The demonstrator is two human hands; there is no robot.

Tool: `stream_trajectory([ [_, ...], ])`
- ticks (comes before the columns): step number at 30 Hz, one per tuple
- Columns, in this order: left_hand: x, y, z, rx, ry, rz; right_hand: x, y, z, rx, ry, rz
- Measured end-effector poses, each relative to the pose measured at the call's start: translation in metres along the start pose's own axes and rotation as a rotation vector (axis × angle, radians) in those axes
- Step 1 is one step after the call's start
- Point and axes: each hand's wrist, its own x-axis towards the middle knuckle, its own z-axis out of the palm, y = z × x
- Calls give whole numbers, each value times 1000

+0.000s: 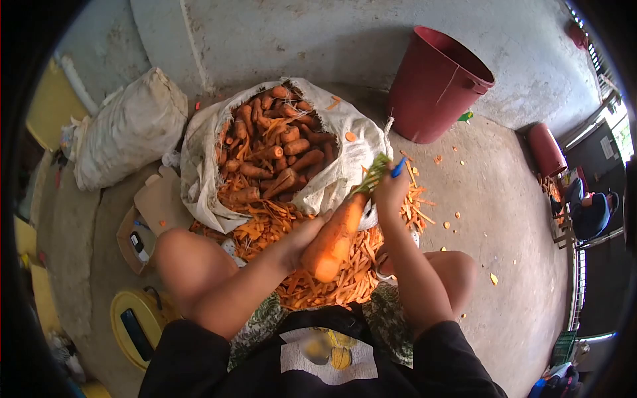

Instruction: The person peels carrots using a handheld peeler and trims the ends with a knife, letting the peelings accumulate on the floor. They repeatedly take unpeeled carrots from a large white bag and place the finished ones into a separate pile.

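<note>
My left hand [306,240] is wrapped round the body of a large carrot [336,242], its thick end pointing toward me. Part of the carrot's surface looks freshly peeled. At its far end a green, leafy top [373,174] shows, blurred. My right hand [391,192] is closed beside that top on a blue-handled peeler [399,167]; its blade cannot be made out. Orange peelings [338,268] lie heaped between my legs. Just beyond, an open white sack [352,169] holds many unpeeled carrots [272,152].
A red bucket [434,86] stands by the wall at the back right. Left of the open sack are a full white sack [133,126] and a cardboard box [142,229]. A phone [136,335] rests on a yellow lid [121,306]. Another person [592,212] sits far right.
</note>
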Motion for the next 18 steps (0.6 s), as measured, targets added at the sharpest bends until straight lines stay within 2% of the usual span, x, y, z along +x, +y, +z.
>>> stream_trajectory([
  [1,-5,0,8,86,-17,-38,22,19,-1,-92,117,10],
  [2,-5,-1,12,70,52,-45,30,16,-9,-78,179,66],
  [4,-8,-1,18,62,43,-50,57,36,-20,-133,358,79],
  [7,-10,2,9,85,61,-47,77,54,-29,119,351,274],
  [9,-11,7,10,113,86,-35,53,21,-22,376,230,167],
  [10,-16,12,17,113,137,-16,42,8,-19,282,159,226],
  [11,-18,15,21,112,188,1,24,-10,-14,385,93,199],
  [12,-9,12,8,85,197,29,7,-21,-13,547,-89,213],
  [13,-4,11,1,82,196,29,-19,-48,-15,507,-153,267],
  [14,0,11,-3,29,144,89,-36,-55,-14,404,-234,228],
  [15,5,10,-8,-25,91,151,-50,-56,-14,468,-369,161],
  [16,12,6,-15,-115,-23,176,-67,-73,-18,348,-400,137],
  [18,9,4,-12,-132,24,183,-86,-73,-13,366,-399,39],
])
